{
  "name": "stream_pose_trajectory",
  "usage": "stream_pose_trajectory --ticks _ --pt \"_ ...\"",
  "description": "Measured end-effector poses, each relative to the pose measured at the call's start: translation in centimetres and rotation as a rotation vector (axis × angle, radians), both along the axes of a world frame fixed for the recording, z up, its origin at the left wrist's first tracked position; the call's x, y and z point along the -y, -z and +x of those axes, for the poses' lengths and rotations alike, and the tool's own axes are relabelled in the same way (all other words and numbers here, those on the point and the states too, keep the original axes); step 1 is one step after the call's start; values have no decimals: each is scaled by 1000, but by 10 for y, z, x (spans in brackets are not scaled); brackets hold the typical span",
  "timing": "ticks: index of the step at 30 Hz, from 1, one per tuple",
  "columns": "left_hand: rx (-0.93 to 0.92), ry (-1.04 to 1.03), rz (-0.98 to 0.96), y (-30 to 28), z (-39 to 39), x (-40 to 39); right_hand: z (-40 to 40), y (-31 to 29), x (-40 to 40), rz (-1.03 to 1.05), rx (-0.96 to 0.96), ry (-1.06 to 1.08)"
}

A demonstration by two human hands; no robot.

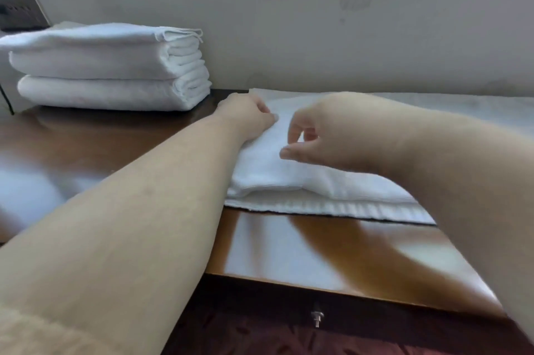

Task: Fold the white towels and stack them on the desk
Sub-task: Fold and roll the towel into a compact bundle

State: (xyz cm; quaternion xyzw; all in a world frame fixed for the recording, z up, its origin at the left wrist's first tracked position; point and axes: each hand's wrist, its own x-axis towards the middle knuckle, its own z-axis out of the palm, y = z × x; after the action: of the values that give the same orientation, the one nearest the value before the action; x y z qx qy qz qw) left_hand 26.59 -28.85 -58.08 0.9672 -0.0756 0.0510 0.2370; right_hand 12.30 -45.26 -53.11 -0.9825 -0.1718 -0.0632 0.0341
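- Table (318, 253): glossy brown wood, its front edge near the camera; a small metal knob (317, 317) shows on the dark front below that edge.
- Towel (289, 169): white, partly folded, lying flat on the table against the wall; a folded upper layer rests on a ribbed lower layer whose front edge runs along the table.
- Left hand (248, 117): at the towel's far left corner, fingers curled and pinching the cloth at that edge; its forearm crosses the table from the lower left.
- Right hand (318, 135): just right of the left hand, over the towel's upper layer, fingers loosely curled with thumb and forefinger apart; whether the fingertips touch the cloth cannot be told.
- Stack of towels (112, 68): white, folded, piled on the table well to the left of the towel, beside the wall.
- Dark wall plate (21, 12): behind the stack, at the far left.
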Motion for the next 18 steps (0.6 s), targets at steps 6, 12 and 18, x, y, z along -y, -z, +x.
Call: stream_pose_trajectory --ticks 6,12,18 --pt "-26 -52 -175 2 25 -18 14 37 -33 230 -71 -225" --pt "-344 -187 -377 -17 58 -10 10 35 -43 216 -58 -337" --pt "-252 -217 -158 -16 79 -2 7 39 -43 283 -62 -349"
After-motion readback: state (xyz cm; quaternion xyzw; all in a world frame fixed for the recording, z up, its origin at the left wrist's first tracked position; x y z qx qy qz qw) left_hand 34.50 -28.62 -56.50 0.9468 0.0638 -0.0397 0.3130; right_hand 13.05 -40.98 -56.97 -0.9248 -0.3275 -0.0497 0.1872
